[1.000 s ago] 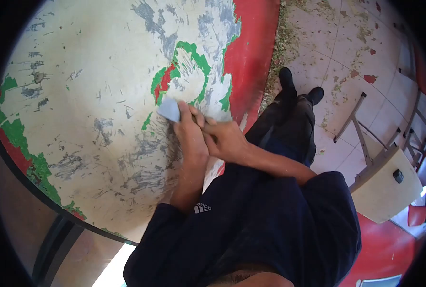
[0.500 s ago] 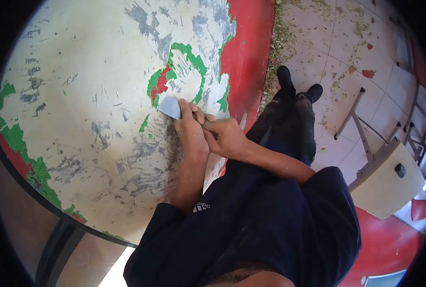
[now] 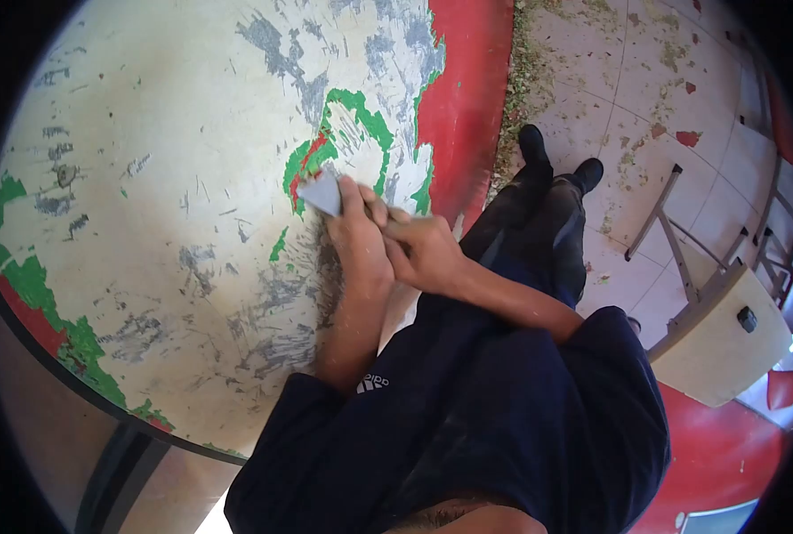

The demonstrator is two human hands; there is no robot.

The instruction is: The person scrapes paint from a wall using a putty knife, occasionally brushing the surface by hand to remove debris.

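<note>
A scraper (image 3: 322, 192) with a flat grey blade rests against the worn white surface (image 3: 192, 133), its edge at the red and green patch (image 3: 297, 165). Small paint bits sit along the blade edge. My left hand (image 3: 359, 233) is closed round the scraper close to the blade, fingers lying along it. Just behind, my right hand (image 3: 425, 254) wraps round the handle, which the fingers mostly hide. A curved green strip of paint (image 3: 380, 133) lies beyond the blade.
A red band (image 3: 467, 98) borders the white surface on the right. Paint flakes (image 3: 539, 53) litter the tiled floor (image 3: 583, 107) near my shoes (image 3: 533, 147). At right lies a chair (image 3: 721, 343) with metal legs. A dark rim (image 3: 76, 383) edges the surface at lower left.
The blade has advanced a little over the red and green patch, and paint bits now show at its edge. Both hands keep their hold. The view has shifted slightly.
</note>
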